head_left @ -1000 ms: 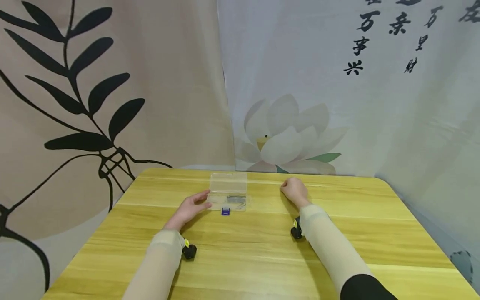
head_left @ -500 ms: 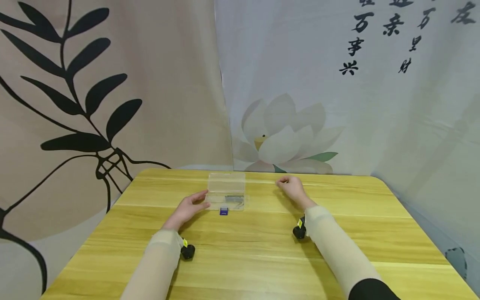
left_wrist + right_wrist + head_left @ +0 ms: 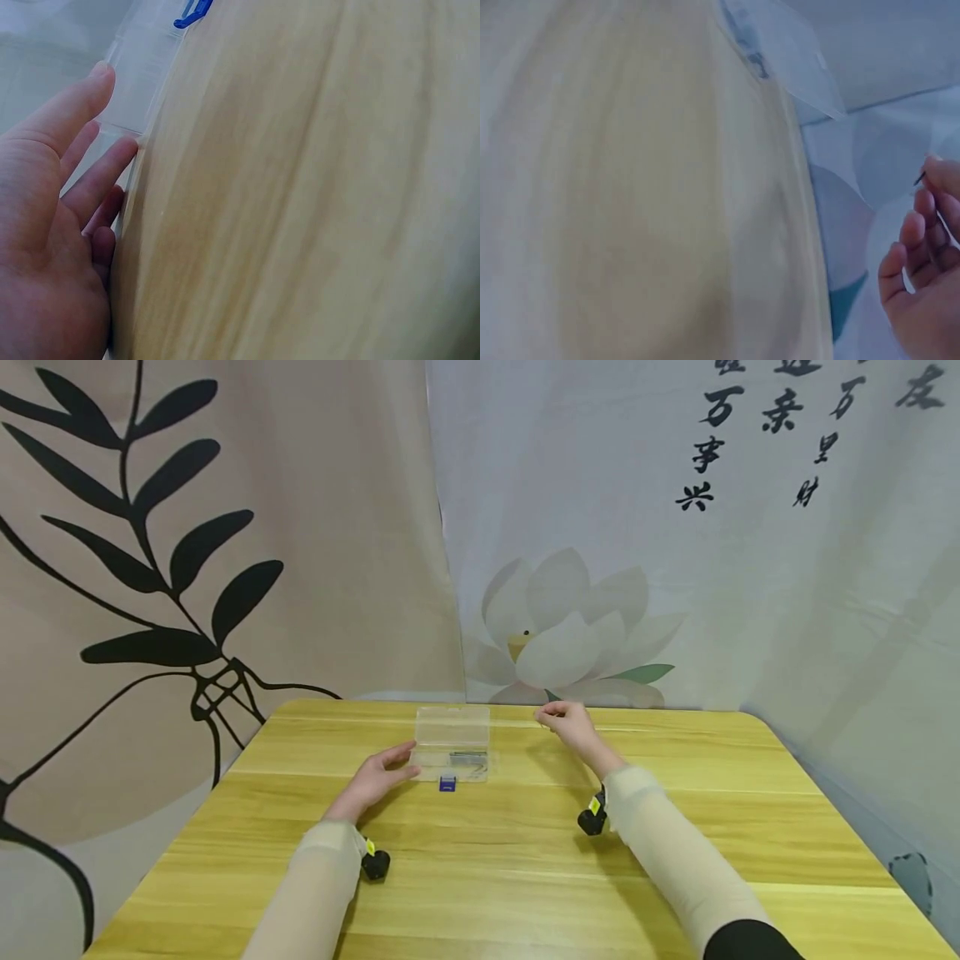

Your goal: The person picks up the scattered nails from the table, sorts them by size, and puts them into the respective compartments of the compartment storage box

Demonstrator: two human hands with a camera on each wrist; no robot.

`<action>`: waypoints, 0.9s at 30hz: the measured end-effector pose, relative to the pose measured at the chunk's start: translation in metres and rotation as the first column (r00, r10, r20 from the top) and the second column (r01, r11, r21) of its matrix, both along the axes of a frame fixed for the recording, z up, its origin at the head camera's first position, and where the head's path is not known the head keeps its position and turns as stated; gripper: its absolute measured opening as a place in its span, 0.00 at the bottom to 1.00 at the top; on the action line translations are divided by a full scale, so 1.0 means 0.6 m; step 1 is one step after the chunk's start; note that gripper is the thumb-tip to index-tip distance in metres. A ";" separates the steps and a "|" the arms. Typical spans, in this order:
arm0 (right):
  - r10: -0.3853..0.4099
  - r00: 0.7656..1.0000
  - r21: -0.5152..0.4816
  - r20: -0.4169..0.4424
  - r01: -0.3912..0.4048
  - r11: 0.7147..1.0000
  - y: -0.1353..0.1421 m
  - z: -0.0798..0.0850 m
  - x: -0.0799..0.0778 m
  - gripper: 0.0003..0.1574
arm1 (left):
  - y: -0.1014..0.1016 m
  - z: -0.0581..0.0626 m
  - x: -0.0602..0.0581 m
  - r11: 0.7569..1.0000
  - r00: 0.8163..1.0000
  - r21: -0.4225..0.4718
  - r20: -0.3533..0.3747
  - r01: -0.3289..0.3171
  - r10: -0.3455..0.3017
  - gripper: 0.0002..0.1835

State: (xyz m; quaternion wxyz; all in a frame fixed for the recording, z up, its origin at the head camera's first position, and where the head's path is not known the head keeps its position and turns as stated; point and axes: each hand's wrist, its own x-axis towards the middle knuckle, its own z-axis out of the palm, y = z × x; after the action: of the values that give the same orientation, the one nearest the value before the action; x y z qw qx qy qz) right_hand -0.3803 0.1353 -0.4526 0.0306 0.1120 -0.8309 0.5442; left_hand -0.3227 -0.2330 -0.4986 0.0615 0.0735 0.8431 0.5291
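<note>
A clear plastic box (image 3: pixel 431 762) lies on the table with its lid (image 3: pixel 452 727) raised at the back and a blue latch (image 3: pixel 447 783) at its front. Several thin grey metal pieces (image 3: pixel 468 758) lie in its right part. My left hand (image 3: pixel 381 781) rests at the box's left side, thumb and fingers spread and nearly straight, fingertips right at the wall. To the right of the box, my right hand (image 3: pixel 570 727) is raised over the back of the table. Its thumb and forefinger pinch a small thin dark piece (image 3: pixel 919 178), too small to identify.
The yellow wooden table (image 3: pixel 480 877) has its back edge just behind the box. A cloth backdrop (image 3: pixel 360 568) with printed leaves, a flower and writing hangs behind it. A small black camera (image 3: pixel 592 821) sits on my right wrist, another camera (image 3: pixel 376 864) on my left.
My right hand has moved left and up from the tabletop toward the box, the small thin piece showing between its fingertips. The left hand and the box keep their places.
</note>
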 end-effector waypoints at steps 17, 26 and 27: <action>0.224 0.974 0.205 -0.029 -0.214 0.955 -0.135 -0.048 0.032 0.07 | 0.004 0.000 0.001 1.000 1.000 -0.007 -0.001 -0.005 0.005 0.34; 0.200 0.977 0.178 -0.075 -0.184 0.967 -0.149 -0.062 0.041 0.07 | 0.004 0.001 0.001 1.000 1.000 -0.016 -0.004 -0.002 0.002 0.34; 0.187 0.980 0.157 -0.068 -0.175 0.972 -0.149 -0.063 0.042 0.08 | 0.004 0.001 0.001 1.000 1.000 -0.019 -0.003 -0.001 0.001 0.34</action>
State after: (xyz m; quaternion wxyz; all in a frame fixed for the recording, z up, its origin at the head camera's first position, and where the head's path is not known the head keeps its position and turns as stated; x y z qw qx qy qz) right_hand -0.3550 0.0459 -0.4906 0.0063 0.2117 -0.8538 0.4756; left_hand -0.3219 -0.2309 -0.4981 0.0605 0.0733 0.8481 0.5212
